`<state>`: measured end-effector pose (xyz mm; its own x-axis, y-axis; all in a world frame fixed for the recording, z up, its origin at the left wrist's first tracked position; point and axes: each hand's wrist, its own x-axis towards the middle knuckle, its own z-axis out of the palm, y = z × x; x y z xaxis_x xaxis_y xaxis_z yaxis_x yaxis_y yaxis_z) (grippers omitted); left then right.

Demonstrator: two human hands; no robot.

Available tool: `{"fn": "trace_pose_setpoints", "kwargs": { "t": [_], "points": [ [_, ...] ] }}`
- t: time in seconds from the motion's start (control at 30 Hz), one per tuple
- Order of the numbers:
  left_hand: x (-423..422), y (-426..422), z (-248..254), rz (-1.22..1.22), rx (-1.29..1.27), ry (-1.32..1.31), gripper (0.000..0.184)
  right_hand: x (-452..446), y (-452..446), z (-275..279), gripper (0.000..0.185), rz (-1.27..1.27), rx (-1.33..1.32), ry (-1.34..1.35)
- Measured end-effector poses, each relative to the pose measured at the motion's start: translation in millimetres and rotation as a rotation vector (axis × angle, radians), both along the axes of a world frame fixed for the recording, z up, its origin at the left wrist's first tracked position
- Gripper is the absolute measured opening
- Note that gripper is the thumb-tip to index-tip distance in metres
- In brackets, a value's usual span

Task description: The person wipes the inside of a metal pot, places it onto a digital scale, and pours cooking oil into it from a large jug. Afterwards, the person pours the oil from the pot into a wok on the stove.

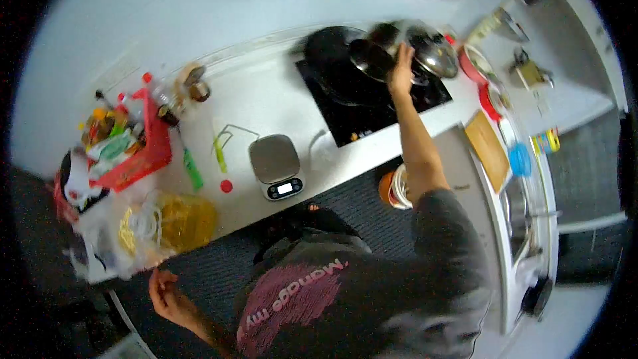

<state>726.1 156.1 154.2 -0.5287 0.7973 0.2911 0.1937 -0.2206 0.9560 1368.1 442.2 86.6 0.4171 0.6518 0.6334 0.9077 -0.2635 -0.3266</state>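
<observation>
My right hand (400, 80) reaches over the black cooktop (353, 126), among dark cookware and a shiny metal lid (435, 56). It is beside a dark round piece with a bright rim (370, 60); blur hides whether the fingers grip it. A black wok (329, 60) stands to the left of that hand. Hanging by the counter's front edge, my left hand (167, 298) has loosely bent fingers and holds nothing. Nearest to it is a large jug of yellow oil (189, 221) on the counter.
A kitchen scale (276, 163) with a lit display sits mid-counter, near a green-handled tool (191, 169) and a red round cap (226, 186). A red basket (156, 136) holds packets and bottles. To the right are red bowls (473, 63) and a cutting board (488, 149).
</observation>
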Motion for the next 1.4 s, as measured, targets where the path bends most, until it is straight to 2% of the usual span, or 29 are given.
{"fn": "trace_pose_setpoints", "kwargs": {
  "t": [0.07,0.1,0.17,0.2,0.23,0.3,0.33,0.37,0.47,0.5,0.6,0.63,0.67,0.73,0.77,0.87,0.9,1.0,1.13,1.17,1.2,1.23,1.33,1.4],
  "points": [
    [9.9,6.8,10.0,0.143,-0.080,0.075,0.028,-30.7,-18.7,26.3,0.085,0.067,0.117,0.080],
    [2.3,10.5,3.3,0.062,-0.020,0.033,0.029,-25.2,-12.6,22.1,0.088,0.052,0.139,0.029],
    [-18.5,9.4,-5.0,-0.100,0.058,-0.039,0.032,-27.1,-8.1,28.8,0.086,-0.026,-0.036,0.108],
    [-21.9,7.6,-4.9,-0.061,0.025,0.017,0.032,-37.3,-15.0,45.3,0.083,-0.057,-0.154,0.172],
    [-18.3,9.0,-0.8,-0.015,0.009,0.071,0.033,-30.8,-12.3,31.3,0.082,-0.016,0.018,0.069],
    [-14.0,17.1,-0.3,0.026,0.001,0.072,0.034,-24.0,4.7,30.7,0.082,-0.022,0.049,0.030],
    [-16.3,16.4,0.0,-0.002,-0.013,0.036,0.034,-27.9,-2.1,31.9,0.082,-0.033,0.045,0.016],
    [-21.8,15.0,3.4,-0.037,-0.035,0.011,0.035,-34.4,-10.0,41.9,0.084,-0.058,-0.112,0.118],
    [-29.3,16.9,-4.0,-0.033,0.017,-0.014,0.034,-38.4,-14.0,33.9,0.085,0.041,0.179,0.067],
    [-28.8,17.9,-8.4,-0.063,0.038,-0.027,0.034,-37.6,-10.6,35.9,0.085,-0.003,0.116,0.148],
    [-35.1,16.6,2.5,-0.118,0.051,0.022,0.033,-27.7,-9.2,22.7,0.086,-0.087,0.000,0.081],
    [-33.3,16.1,4.5,-0.084,0.063,0.058,0.033,-41.2,-18.3,31.3,0.081,0.004,0.110,0.143],
    [-29.6,14.8,1.3,-0.039,0.084,0.082,0.032,-42.0,-17.1,27.5,0.078,0.039,0.201,0.095],
    [-38.3,10.6,-8.2,-0.011,0.074,0.036,0.031,-32.2,-6.0,25.4,0.087,-0.113,-0.004,0.131],
    [-41.9,10.3,-8.6,-0.040,0.043,0.011,0.031,-41.2,-14.9,39.5,0.083,-0.107,-0.126,0.264],
    [-38.0,17.8,-3.6,-0.048,0.084,-0.004,0.031,-40.3,-20.3,17.8,0.086,0.009,0.223,-0.082],
    [-35.1,18.6,-3.7,-0.058,0.113,0.022,0.032,-38.0,-15.5,15.0,0.086,0.017,0.223,0.005],
    [-43.8,13.1,-2.9,-0.123,0.109,0.031,0.032,-27.6,-9.6,3.8,0.085,-0.086,0.004,0.017],
    [-51.2,11.5,-5.8,-0.068,0.045,0.041,0.042,-52.2,-15.9,15.6,0.080,0.047,0.237,0.006],
    [-48.5,10.3,-4.2,-0.073,0.073,-0.007,0.039,-47.2,-11.6,9.8,0.081,0.036,0.142,0.002],
    [-42.0,13.5,-2.7,-0.085,0.101,-0.053,0.038,-42.8,-5.4,14.2,0.083,-0.077,-0.104,0.065],
    [-37.6,17.2,1.9,-0.098,0.135,-0.100,0.038,-43.8,-11.3,10.9,0.085,-0.056,-0.075,0.062],
    [-47.2,11.0,-1.7,-0.010,0.069,0.050,0.038,-51.8,-8.6,19.1,0.088,0.011,0.108,0.026],
    [-49.2,9.1,-4.0,-0.013,0.075,-0.016,0.036,-58.6,-6.2,26.1,0.085,0.033,0.225,-0.036]
  ]
}}
